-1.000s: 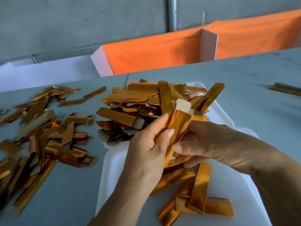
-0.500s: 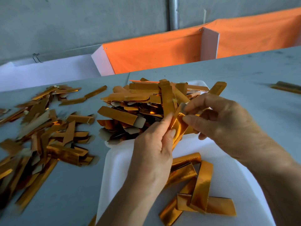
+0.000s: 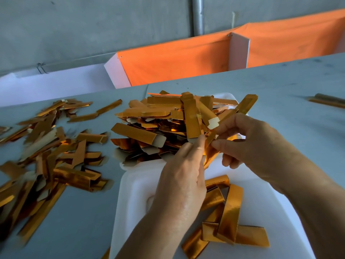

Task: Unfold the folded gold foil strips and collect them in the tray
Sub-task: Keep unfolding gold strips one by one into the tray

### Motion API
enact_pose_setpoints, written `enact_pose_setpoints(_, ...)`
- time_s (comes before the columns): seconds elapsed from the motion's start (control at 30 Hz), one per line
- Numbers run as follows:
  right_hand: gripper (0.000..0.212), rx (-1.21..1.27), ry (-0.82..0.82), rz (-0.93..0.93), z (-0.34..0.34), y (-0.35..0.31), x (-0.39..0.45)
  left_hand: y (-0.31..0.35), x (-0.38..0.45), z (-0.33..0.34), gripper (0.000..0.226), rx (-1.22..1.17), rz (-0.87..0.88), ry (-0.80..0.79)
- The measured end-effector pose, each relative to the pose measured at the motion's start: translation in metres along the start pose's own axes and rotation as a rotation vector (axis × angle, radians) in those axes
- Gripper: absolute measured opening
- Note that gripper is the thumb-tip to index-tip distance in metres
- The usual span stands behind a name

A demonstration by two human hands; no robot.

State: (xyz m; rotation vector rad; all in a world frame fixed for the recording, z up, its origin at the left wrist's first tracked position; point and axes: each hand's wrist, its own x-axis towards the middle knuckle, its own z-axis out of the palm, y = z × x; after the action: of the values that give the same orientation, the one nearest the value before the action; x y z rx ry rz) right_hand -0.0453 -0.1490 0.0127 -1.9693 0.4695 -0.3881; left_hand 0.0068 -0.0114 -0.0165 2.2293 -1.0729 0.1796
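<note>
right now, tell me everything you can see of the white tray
The white tray looks like matte foam or moulded plastic, with rounded corners and a shallow raised rim. It lies flat on the grey table, its long side running away from the camera. Its far end is buried under a heap of gold strips, some spilling over the rim. A few more gold strips lie crossed on its near floor. Both hands hover above it; whether either touches it cannot be told.
</note>
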Motion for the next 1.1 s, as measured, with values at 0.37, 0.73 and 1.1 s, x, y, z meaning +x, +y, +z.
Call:
enact_pose_setpoints(0.37, 0.013, 0.121, -0.117, 0.070, -0.0083, -0.0039, -0.0021, -0.0028, -0.0013, 0.0011, 0.058, -0.049, 0.013, 0.008)
enact_pose_setpoints(0.73, 0.010, -0.115, -0.163, 0.132, -0.0037, -0.0025, 0.0004, -0.0041, 0.0003, -0.0003, 0.058, -0.017, 0.019, 0.000)
enact_pose_setpoints(1.1, 0.021, 0.006, -0.200, 0.085, -0.0012, -0.0037, -0.0008, -0.0030, 0.0004, -0.0018, 0.068, -0.001, -0.001, -0.008)
